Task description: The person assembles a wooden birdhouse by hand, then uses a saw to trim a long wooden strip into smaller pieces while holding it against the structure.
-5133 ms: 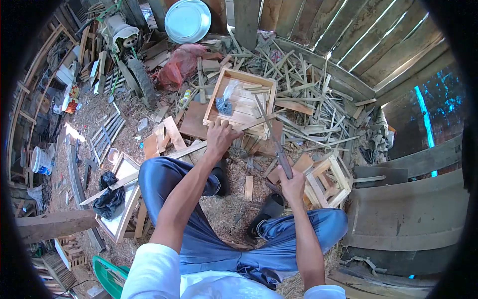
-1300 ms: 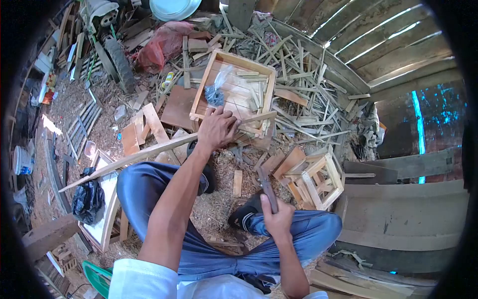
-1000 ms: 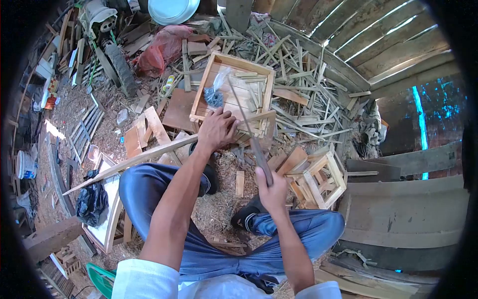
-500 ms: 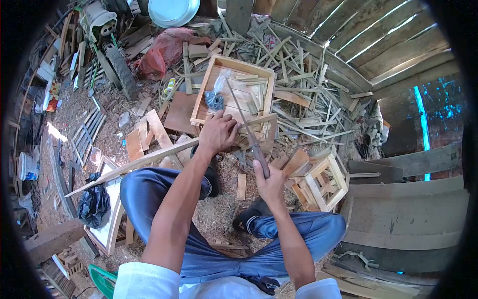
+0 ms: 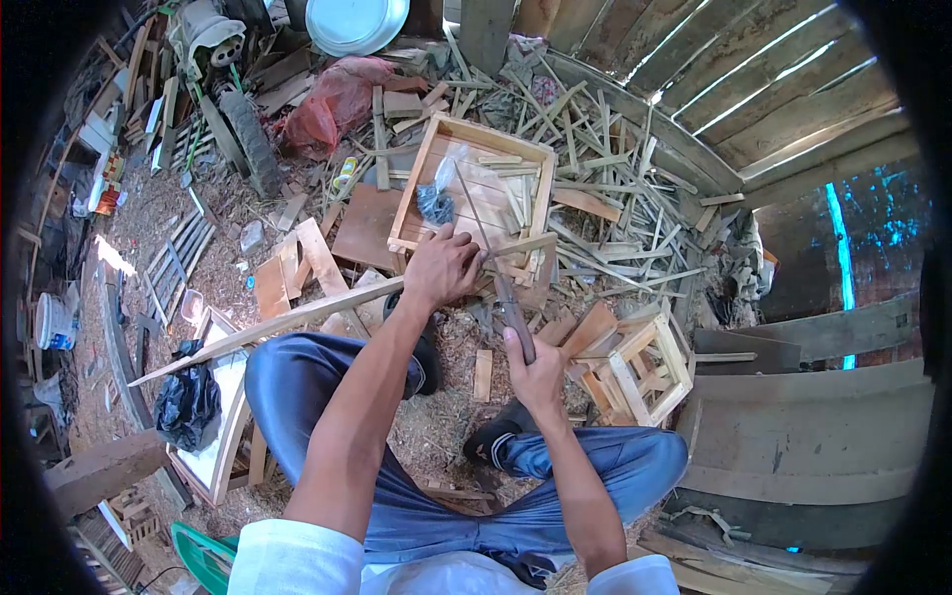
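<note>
My left hand (image 5: 441, 270) is wrapped over a long wooden strip (image 5: 297, 314), which slants from the lower left up to the open box. In my right hand (image 5: 535, 372) is the handle of a hand saw (image 5: 511, 309). Its narrow blade, seen nearly edge-on, points away from me and crosses the strip just right of my left fingers. Whether the teeth are cutting in cannot be made out. Beyond both hands lies a shallow wooden box (image 5: 546, 193), holding short wood sticks (image 5: 516, 203), a clear plastic bag and a blue-grey bundle (image 5: 434, 203).
A small wooden frame (image 5: 623, 372) stands by my right knee. Offcuts (image 5: 615, 218) are heaped beyond the box, near a red plastic bag (image 5: 332, 104). At left are a black bag (image 5: 186, 407) and a white-topped wooden frame (image 5: 230, 436). Sawdust covers the ground.
My right hand has drawn the saw slightly back toward me. The left hand keeps its place on the strip. The whole view has shifted a little.
</note>
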### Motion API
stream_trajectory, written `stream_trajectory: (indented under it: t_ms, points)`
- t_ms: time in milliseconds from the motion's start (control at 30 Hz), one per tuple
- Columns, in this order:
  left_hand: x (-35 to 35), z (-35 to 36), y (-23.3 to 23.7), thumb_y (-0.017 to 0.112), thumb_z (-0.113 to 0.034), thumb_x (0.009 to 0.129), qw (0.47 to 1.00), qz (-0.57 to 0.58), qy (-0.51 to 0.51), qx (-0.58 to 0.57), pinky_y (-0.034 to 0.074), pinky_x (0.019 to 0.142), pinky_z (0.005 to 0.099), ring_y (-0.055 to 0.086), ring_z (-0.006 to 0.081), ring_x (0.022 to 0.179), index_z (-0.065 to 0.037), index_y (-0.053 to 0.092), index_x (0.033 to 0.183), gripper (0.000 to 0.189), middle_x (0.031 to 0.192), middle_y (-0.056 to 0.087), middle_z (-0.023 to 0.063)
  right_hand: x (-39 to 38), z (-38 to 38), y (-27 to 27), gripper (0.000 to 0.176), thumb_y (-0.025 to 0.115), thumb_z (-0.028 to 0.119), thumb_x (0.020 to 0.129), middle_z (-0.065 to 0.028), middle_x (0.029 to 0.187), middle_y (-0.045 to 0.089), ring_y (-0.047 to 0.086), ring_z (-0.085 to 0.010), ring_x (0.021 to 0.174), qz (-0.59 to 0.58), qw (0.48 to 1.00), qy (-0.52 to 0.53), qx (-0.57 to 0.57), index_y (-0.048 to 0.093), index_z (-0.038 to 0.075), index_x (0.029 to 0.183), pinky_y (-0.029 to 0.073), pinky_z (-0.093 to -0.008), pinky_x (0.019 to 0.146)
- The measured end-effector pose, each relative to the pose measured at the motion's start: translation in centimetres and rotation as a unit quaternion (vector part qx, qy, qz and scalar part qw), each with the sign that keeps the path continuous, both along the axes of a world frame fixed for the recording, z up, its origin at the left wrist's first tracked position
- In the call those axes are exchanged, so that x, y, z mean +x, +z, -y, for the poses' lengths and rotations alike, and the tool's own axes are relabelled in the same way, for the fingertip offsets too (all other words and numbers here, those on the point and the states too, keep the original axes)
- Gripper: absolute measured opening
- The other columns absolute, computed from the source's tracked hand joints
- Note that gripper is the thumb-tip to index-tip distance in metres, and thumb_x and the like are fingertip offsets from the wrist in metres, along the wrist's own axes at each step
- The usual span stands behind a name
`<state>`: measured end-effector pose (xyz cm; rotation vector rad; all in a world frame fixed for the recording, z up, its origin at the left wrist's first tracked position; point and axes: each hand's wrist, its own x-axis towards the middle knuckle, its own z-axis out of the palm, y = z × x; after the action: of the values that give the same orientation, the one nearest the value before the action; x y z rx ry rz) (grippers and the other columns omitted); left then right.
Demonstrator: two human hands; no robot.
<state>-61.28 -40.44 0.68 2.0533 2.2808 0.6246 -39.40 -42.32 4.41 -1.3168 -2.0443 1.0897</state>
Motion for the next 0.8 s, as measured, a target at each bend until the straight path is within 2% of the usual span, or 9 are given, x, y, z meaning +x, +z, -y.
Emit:
stream_trajectory:
  t_ms: [67, 167, 233, 333, 600, 667, 800]
  points:
    - [-0.1, 0.1, -0.1, 0.049, -0.031, 0.092, 1.000, 0.009, -0.006, 0.006, 0.044, 0.079, 0.0381, 0.054, 0.0234, 0.092, -0.009, 0.069, 0.081, 0.031, 0.083, 0.061, 0.0037, 0.4, 0.5, 0.2, 0.038, 0.061, 0.031, 0.090, -0.0158, 0.047, 0.044, 0.050, -0.0257, 0.040, 0.009, 1.000, 0.000, -0.011, 0.061, -0.001, 0.068, 0.038, -0.0387, 0.045]
    - [-0.4, 0.1, -0.3, 0.049, -0.030, 0.092, 0.999, -0.007, -0.032, 0.042, 0.041, 0.077, 0.0381, 0.052, 0.0243, 0.086, -0.009, 0.066, 0.080, 0.029, 0.079, 0.057, 0.0052, 3.0, 3.1, 0.8, 0.039, 0.062, 0.030, 0.089, -0.0163, 0.046, 0.045, 0.050, -0.0285, 0.040, 0.012, 0.999, 0.006, 0.032, 0.060, -0.001, 0.066, 0.038, -0.0391, 0.044]
    - [-0.5, 0.0, -0.4, 0.050, -0.030, 0.092, 0.999, -0.003, -0.032, 0.043, 0.041, 0.076, 0.0382, 0.052, 0.0242, 0.086, -0.009, 0.066, 0.079, 0.029, 0.079, 0.057, 0.0049, 4.5, 4.6, 1.4, 0.037, 0.063, 0.028, 0.089, -0.0167, 0.047, 0.046, 0.051, -0.0315, 0.041, 0.007, 1.000, -0.027, 0.010, 0.060, 0.000, 0.066, 0.038, -0.0396, 0.044]
    - [-0.4, 0.2, -0.7, 0.051, -0.028, 0.091, 0.999, 0.008, -0.034, 0.033, 0.042, 0.075, 0.0383, 0.052, 0.0243, 0.086, -0.009, 0.066, 0.080, 0.026, 0.079, 0.058, 0.0044, 4.3, 4.9, 1.0, 0.035, 0.064, 0.026, 0.088, -0.0169, 0.048, 0.047, 0.052, -0.0316, 0.041, 0.052, 0.998, -0.032, -0.008, 0.060, 0.000, 0.066, 0.039, -0.0396, 0.044]
    - [-0.5, -0.1, -0.9, 0.053, -0.031, 0.090, 0.999, -0.031, -0.014, 0.041, 0.043, 0.077, 0.0384, 0.054, 0.0227, 0.093, -0.011, 0.068, 0.079, 0.027, 0.083, 0.061, 0.0023, 4.9, 5.8, 3.7, 0.036, 0.063, 0.027, 0.088, -0.0172, 0.046, 0.048, 0.053, -0.0325, 0.041, 0.021, 0.999, -0.040, 0.020, 0.061, 0.000, 0.065, 0.040, -0.0395, 0.044]
    - [-0.3, -0.1, -0.5, 0.053, -0.031, 0.090, 1.000, 0.002, -0.008, 0.024, 0.043, 0.078, 0.0392, 0.054, 0.0230, 0.093, -0.011, 0.068, 0.080, 0.027, 0.083, 0.061, 0.0029, 4.7, 6.1, 3.5, 0.035, 0.064, 0.028, 0.088, -0.0178, 0.049, 0.050, 0.055, -0.0324, 0.043, 0.071, 0.996, -0.045, -0.011, 0.063, 0.000, 0.068, 0.041, -0.0391, 0.045]
    - [-0.1, -0.1, -0.9, 0.053, -0.031, 0.090, 1.000, 0.001, -0.006, 0.028, 0.043, 0.077, 0.0398, 0.055, 0.0239, 0.091, -0.011, 0.068, 0.079, 0.028, 0.081, 0.062, 0.0030, 5.0, 6.2, 4.3, 0.033, 0.064, 0.028, 0.087, -0.0176, 0.050, 0.052, 0.058, -0.0335, 0.046, 0.075, 0.996, -0.042, -0.025, 0.064, 0.001, 0.069, 0.043, -0.0397, 0.046]
